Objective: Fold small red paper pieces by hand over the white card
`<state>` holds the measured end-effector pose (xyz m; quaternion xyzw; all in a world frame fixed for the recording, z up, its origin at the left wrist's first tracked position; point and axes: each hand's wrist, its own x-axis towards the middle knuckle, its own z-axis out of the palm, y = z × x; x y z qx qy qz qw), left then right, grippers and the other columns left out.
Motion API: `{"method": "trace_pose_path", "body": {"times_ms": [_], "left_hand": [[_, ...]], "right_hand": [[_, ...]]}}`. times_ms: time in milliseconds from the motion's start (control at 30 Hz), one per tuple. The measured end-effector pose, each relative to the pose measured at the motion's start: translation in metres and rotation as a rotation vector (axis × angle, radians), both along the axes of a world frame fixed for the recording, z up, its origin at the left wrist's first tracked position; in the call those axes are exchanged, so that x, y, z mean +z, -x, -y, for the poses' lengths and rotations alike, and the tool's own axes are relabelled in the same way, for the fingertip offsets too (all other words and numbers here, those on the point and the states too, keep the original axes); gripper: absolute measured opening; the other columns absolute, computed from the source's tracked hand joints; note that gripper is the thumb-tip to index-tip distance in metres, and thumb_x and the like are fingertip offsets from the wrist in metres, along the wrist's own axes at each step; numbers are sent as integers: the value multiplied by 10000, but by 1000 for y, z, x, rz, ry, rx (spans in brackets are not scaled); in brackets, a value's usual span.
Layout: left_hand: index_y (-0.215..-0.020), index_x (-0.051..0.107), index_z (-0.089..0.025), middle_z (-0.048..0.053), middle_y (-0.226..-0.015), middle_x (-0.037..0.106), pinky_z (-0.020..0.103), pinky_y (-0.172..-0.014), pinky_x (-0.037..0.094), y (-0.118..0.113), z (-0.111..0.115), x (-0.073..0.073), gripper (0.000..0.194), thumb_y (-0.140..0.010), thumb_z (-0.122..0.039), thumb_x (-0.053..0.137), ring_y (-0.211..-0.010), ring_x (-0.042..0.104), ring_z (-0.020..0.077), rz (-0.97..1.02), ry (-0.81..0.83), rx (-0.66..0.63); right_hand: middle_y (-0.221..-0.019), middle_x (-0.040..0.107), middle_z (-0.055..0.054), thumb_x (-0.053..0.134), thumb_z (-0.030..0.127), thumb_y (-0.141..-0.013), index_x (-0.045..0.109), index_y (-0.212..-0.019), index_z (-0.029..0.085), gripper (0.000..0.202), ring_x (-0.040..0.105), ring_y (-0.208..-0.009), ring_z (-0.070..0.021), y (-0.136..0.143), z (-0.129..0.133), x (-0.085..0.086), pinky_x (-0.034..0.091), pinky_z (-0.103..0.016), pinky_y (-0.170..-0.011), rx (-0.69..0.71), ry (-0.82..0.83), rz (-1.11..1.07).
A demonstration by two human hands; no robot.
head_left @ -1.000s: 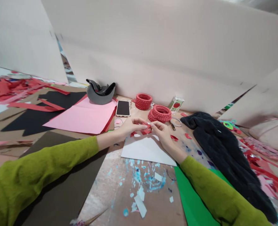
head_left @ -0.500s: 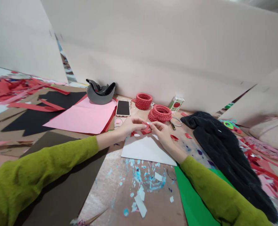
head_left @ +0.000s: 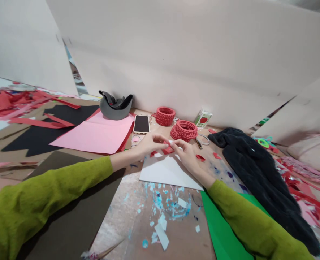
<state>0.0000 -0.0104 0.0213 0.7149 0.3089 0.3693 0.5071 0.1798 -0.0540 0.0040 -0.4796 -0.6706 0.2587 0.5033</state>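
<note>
Between my fingertips is a small folded piece of red paper (head_left: 168, 150), held above a white board (head_left: 162, 169). My left hand (head_left: 152, 145) pinches it from the left, and my right hand (head_left: 186, 154) pinches it from the right. Fingers partly cover the paper, so its full shape is hidden. More folded red pieces (head_left: 200, 157) lie just right of the board. Behind my hands stand two rings of interlocked red paper, one nearer (head_left: 184, 131) and one farther back (head_left: 165, 116).
A phone (head_left: 141, 124), pink paper (head_left: 97, 133) and a grey cap (head_left: 116, 106) lie back left. A small carton (head_left: 203, 118) stands near the wall. Dark fuzzy cloth (head_left: 252, 166) and green paper (head_left: 225, 224) are on the right; dark card (head_left: 76, 202) lies under my left arm.
Almost nothing differs. My fingers have shifted very slightly around the red paper, which both hands still hold in the same place.
</note>
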Motion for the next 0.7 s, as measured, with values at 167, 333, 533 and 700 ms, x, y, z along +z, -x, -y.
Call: {"method": "trace_pose_path", "body": {"times_ms": [167, 333, 533, 700], "left_hand": [[-929, 719, -144, 84, -835, 707, 215, -541, 443, 0, 3, 1, 283, -702, -313, 718, -677, 629, 138, -9, 61, -66], [-898, 722, -147, 83, -851, 707, 233, -590, 465, 1, 1, 4, 243, -707, -296, 713, -695, 632, 140, 6, 54, -14], [-871, 728, -155, 68, -809, 703, 241, -619, 467, 2, -3, 6, 210, -699, -274, 711, -691, 622, 134, 3, 25, 32], [-868, 722, -139, 79, -813, 705, 245, -624, 472, 2, -4, 6, 224, -700, -287, 712, -714, 630, 149, -16, -9, 59]], "right_hand": [[-763, 672, -31, 544, 333, -866, 643, -772, 183, 204, 600, -744, -181, 2, 8, 3, 445, -293, -715, -69, -67, 112], [-825, 688, -53, 554, 351, -862, 673, -850, 172, 215, 612, -783, -192, -2, 3, -2, 459, -300, -734, -70, -78, 14], [-871, 708, -72, 570, 401, -851, 690, -879, 166, 266, 628, -809, -204, -2, -1, -2, 483, -315, -753, -52, -54, -35], [-876, 719, -76, 565, 385, -858, 703, -891, 165, 262, 638, -822, -214, 0, 4, 2, 485, -324, -767, -57, -43, 37]]}}
